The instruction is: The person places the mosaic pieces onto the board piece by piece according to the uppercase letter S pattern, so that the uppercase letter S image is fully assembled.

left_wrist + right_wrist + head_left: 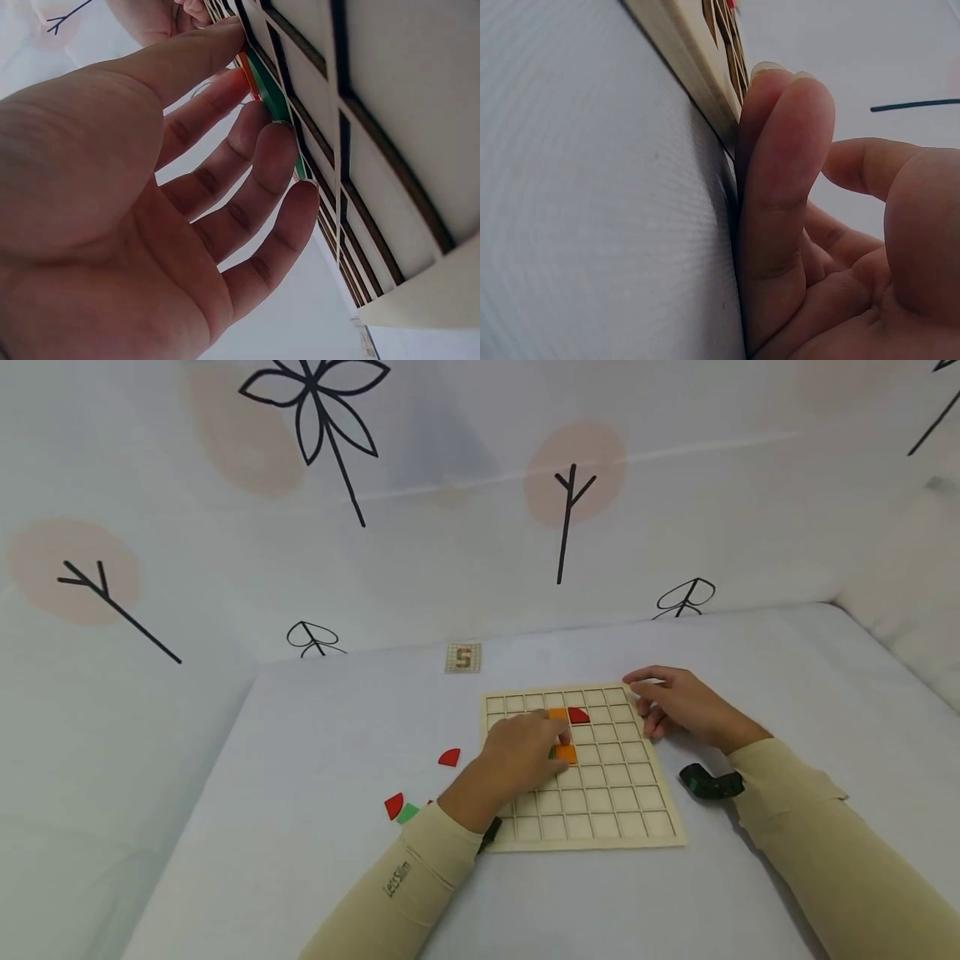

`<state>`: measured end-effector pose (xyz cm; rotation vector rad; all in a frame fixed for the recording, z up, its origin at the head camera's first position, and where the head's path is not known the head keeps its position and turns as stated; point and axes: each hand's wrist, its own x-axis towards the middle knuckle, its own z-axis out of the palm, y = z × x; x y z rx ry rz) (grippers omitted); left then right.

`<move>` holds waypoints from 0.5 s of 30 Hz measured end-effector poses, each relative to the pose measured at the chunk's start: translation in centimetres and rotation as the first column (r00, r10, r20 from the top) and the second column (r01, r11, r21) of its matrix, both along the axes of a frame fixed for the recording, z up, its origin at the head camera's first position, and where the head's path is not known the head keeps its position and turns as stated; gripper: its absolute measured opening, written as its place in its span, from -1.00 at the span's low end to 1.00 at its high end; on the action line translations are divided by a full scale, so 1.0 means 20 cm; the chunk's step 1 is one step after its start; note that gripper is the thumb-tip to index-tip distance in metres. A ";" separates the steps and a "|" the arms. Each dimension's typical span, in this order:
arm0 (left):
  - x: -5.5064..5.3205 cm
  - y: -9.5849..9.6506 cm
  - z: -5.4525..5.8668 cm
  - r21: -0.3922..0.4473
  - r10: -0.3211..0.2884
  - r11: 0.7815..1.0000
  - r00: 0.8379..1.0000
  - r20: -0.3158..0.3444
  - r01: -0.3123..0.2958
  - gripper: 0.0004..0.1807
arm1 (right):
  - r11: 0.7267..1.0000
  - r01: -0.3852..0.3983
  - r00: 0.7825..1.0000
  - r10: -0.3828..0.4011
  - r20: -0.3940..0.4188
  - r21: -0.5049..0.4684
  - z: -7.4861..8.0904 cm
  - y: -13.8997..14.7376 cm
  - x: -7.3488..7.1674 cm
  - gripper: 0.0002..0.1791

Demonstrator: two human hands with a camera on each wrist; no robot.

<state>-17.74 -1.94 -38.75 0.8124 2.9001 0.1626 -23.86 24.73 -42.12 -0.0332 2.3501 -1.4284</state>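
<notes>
A cream grid board [585,845] lies on the white surface. My left hand [521,747] is over its upper middle, fingers loosely bent, fingertips touching tiles. In the left wrist view a green tile [268,94] and an orange tile [246,73] show at those fingertips. Two orange square tiles [566,754] appear beside the hand in the head view, with a red quarter-round tile [578,716] near the upper one. The hand hides part of the grid. At the board's upper right corner my right hand [686,706] rests its fingers against the edge, thumb apart from them.
Left of the board lie a loose red quarter-round piece [449,757], another red piece [394,806] and a green piece [407,813]; the left forearm partly covers this group. A small pattern card [463,657] lies behind the board. A black device [708,782] sits at the right wrist.
</notes>
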 end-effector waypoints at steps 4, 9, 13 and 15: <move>0.00 -0.01 0.00 -0.003 0.017 1.000 1.000 0.013 -0.016 -0.68 | 1.000 -0.007 1.000 0.007 0.010 -0.019 -0.01 -0.01 -0.01 -0.46; 0.00 -0.01 -0.01 -0.004 0.014 1.000 1.000 0.017 -0.014 -0.66 | 1.000 0.002 1.000 -0.002 0.012 -0.026 -0.02 -0.01 -0.01 -0.48; 0.00 0.00 0.00 0.000 0.006 1.000 1.000 0.002 -0.006 -0.72 | 1.000 0.009 1.000 -0.009 0.001 -0.021 -0.01 0.00 -0.01 -0.48; 0.00 0.00 0.00 0.001 -0.003 1.000 1.000 -0.009 0.003 -0.75 | 1.000 0.010 1.000 -0.010 0.003 -0.019 0.00 0.00 0.00 -0.47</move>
